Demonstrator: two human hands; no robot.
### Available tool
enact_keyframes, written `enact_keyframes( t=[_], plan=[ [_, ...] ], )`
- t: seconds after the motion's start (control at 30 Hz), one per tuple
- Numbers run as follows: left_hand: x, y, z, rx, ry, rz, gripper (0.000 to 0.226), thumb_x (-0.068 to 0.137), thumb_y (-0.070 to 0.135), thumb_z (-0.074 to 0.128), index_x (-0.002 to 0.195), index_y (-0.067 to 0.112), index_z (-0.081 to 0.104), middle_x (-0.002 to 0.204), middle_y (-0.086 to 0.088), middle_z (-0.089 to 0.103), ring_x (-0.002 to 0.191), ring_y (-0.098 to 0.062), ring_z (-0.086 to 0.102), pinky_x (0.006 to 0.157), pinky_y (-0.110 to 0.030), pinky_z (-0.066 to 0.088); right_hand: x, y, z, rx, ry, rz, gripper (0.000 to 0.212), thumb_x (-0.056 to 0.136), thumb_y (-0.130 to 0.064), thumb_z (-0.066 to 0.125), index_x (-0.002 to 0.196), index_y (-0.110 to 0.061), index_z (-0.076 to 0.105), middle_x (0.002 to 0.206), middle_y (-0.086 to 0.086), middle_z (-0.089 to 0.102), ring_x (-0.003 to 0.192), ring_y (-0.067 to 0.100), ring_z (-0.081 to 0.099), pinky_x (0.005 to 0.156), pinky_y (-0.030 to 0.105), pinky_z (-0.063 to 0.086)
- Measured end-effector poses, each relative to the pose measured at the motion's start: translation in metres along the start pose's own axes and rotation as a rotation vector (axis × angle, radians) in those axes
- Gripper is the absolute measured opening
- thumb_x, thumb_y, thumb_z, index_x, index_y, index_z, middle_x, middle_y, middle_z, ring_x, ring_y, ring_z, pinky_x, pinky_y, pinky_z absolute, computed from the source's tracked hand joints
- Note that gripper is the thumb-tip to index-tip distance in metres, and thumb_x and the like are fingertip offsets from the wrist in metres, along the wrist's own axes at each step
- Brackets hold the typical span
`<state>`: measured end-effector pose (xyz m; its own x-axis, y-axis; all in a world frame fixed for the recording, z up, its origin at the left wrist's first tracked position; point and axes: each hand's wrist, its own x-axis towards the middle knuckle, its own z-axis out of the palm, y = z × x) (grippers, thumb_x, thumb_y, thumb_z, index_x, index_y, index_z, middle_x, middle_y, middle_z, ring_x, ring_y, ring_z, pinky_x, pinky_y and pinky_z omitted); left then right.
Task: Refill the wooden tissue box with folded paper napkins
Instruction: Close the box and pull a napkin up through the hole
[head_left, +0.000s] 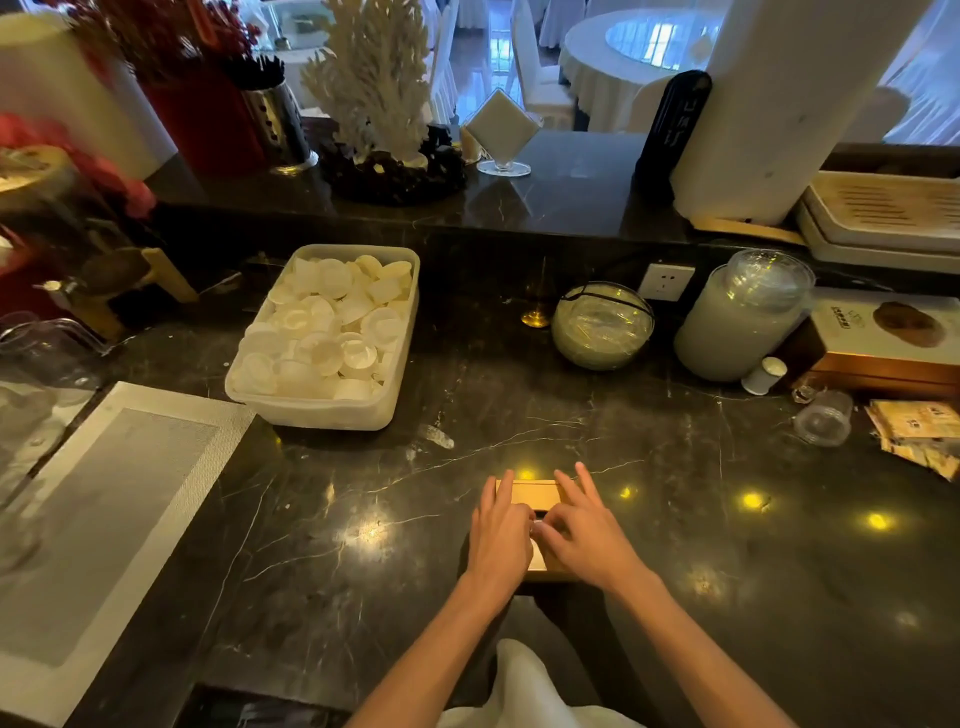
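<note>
Wooden tissue box (530, 493): a small box of light, honey-coloured wood with a flat top; it lies on the dark marble desk (363, 519), near the front edge and directly before the person. Only its far part and a bit of the near edge show, the rest is under the hands.
Slot: a dark opening shows between the thumbs, at the middle of the top; something pale is there, perhaps a napkin, but the view is too poor to be sure.
Left hand (496, 530): lies flat on the left part of the box, fingers stretched forward and slightly spread, thumb turned in to the middle.
Right hand (584, 530): lies on the right part of the box, fingers spread, thumb and first finger bent toward the slot and close to the left thumb.
Plastic tub (332, 338): stands well behind the box to the left, full of small white round pieces.
Woven placemat (104, 519): lies at the left side of the desk, apart from the box.
</note>
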<state>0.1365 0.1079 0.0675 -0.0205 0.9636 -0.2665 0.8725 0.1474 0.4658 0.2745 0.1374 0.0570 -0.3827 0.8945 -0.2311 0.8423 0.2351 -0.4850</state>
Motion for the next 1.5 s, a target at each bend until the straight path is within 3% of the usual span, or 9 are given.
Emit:
enact_keyframes(
  t=[0.2, 0.43, 0.6, 0.8, 0.9, 1.07, 1.17, 1.33, 1.5],
  plan=[
    [-0.008, -0.007, 0.002, -0.158, 0.071, -0.013, 0.027, 0.098, 0.008, 0.052, 0.116, 0.016, 0.07, 0.162, -0.005, 0.026, 0.152, -0.023, 0.016, 0.121, -0.044, 0.027, 0.009, -0.012, 0.007, -0.078, -0.067, 0.026, 0.034, 0.097, -0.047, 0.05, 0.116, -0.028, 0.071, 0.166, 0.004, 0.008, 0.15, 0.026, -0.02, 0.121, 0.053, 0.006],
    [-0.015, -0.018, -0.002, -0.303, 0.207, -0.062, 0.024, 0.101, 0.016, 0.05, 0.116, 0.017, 0.068, 0.153, -0.001, 0.042, 0.143, -0.014, 0.033, 0.111, -0.029, 0.035, 0.014, -0.015, 0.01, 0.091, -0.014, 0.054, 0.016, 0.092, -0.04, 0.061, 0.099, -0.035, 0.074, 0.165, 0.0, 0.017, 0.152, 0.023, -0.013, 0.12, 0.052, 0.002],
    [-0.011, -0.022, -0.004, -0.248, 0.12, 0.025, 0.023, 0.101, 0.021, 0.049, 0.115, 0.017, 0.068, 0.157, -0.002, 0.032, 0.149, -0.017, 0.018, 0.117, -0.034, 0.027, -0.004, 0.002, 0.009, 0.32, 0.066, 0.001, 0.009, 0.09, -0.034, 0.067, 0.094, -0.035, 0.075, 0.162, -0.004, 0.023, 0.15, 0.013, -0.006, 0.119, 0.045, 0.005],
    [0.0, -0.017, -0.005, -0.097, -0.012, 0.061, 0.026, 0.102, 0.024, 0.048, 0.117, 0.018, 0.068, 0.165, -0.005, 0.013, 0.153, -0.026, 0.0, 0.121, -0.047, 0.019, -0.017, 0.012, 0.024, 0.357, 0.218, -0.063, 0.008, 0.088, -0.035, 0.07, 0.092, -0.04, 0.075, 0.157, -0.014, 0.027, 0.149, 0.002, -0.001, 0.116, 0.037, 0.009],
    [0.004, -0.011, -0.007, 0.03, -0.066, 0.098, 0.023, 0.101, 0.021, 0.049, 0.114, 0.017, 0.068, 0.166, -0.007, 0.006, 0.152, -0.029, -0.008, 0.12, -0.05, 0.017, -0.023, 0.017, 0.029, 0.378, 0.279, -0.086, 0.012, 0.087, -0.03, 0.072, 0.092, -0.04, 0.076, 0.156, -0.011, 0.032, 0.151, 0.005, 0.007, 0.117, 0.036, 0.014],
    [0.011, -0.004, -0.011, 0.17, -0.117, 0.156, 0.012, 0.093, 0.007, 0.058, 0.095, 0.015, 0.068, 0.166, -0.01, 0.0, 0.151, -0.033, -0.016, 0.121, -0.054, 0.006, -0.03, 0.026, 0.032, 0.389, 0.324, -0.137, 0.014, 0.086, -0.022, 0.074, 0.094, -0.032, 0.078, 0.155, -0.006, 0.036, 0.15, 0.001, 0.01, 0.114, 0.018, 0.013],
    [0.012, -0.003, -0.011, 0.175, -0.132, 0.188, 0.013, 0.094, 0.006, 0.057, 0.099, 0.014, 0.067, 0.166, -0.011, -0.001, 0.15, -0.032, -0.018, 0.121, -0.053, 0.003, -0.03, 0.03, 0.034, 0.376, 0.327, -0.132, 0.016, 0.085, -0.022, 0.074, 0.096, -0.033, 0.078, 0.155, -0.006, 0.035, 0.149, 0.001, 0.011, 0.114, 0.016, 0.013],
    [0.013, -0.005, -0.009, 0.155, -0.133, 0.24, 0.014, 0.095, 0.011, 0.058, 0.104, 0.017, 0.067, 0.166, -0.008, 0.004, 0.151, -0.028, -0.016, 0.122, -0.052, 0.003, -0.032, 0.032, 0.033, 0.379, 0.334, -0.113, 0.019, 0.086, -0.025, 0.073, 0.098, -0.04, 0.075, 0.156, -0.007, 0.034, 0.15, 0.005, 0.012, 0.116, 0.034, 0.019],
    [0.014, -0.007, -0.01, 0.142, -0.161, 0.251, 0.012, 0.096, 0.014, 0.057, 0.103, 0.016, 0.067, 0.166, -0.007, 0.0, 0.151, -0.028, -0.018, 0.123, -0.054, 0.003, -0.031, 0.033, 0.033, 0.376, 0.332, -0.104, 0.02, 0.086, -0.026, 0.073, 0.098, -0.042, 0.074, 0.156, -0.006, 0.034, 0.151, 0.007, 0.013, 0.117, 0.039, 0.02]
  ],
)
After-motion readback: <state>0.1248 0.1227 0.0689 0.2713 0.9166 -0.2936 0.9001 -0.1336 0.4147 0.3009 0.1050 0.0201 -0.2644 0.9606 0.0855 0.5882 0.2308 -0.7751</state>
